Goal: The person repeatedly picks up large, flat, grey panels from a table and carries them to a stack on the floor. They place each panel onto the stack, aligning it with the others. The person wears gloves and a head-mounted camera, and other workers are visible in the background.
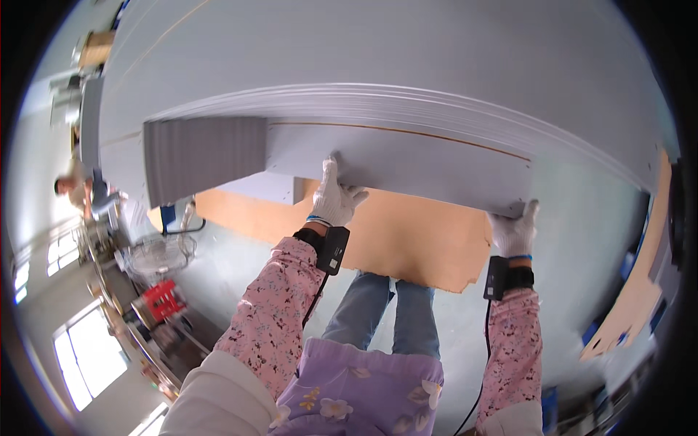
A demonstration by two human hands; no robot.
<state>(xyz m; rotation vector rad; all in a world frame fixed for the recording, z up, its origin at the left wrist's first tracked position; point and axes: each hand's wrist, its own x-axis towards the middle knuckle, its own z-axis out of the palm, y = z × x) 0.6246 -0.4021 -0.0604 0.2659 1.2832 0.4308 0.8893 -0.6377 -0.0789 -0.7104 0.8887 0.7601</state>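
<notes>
A long grey board [407,161] lies crosswise in front of me, with a thin brown line along its far edge. My left hand [336,200], in a white glove, is closed on the board's near edge left of its middle, thumb on top. At the board's near right corner, my gloved right hand [515,231] grips it, also thumb up; the fingers beneath are partly hidden. Against the board's left part stands a stack of narrow grey boards [207,156]. Just beyond rises a pile of large grey panels [378,54] with layered edges.
Brown cardboard [414,236] spreads below the board, above my legs. A fan with a round wire guard [158,256] and a red object [163,300] are at left. Farther left is another person [76,190]. More cardboard [629,309] leans at right.
</notes>
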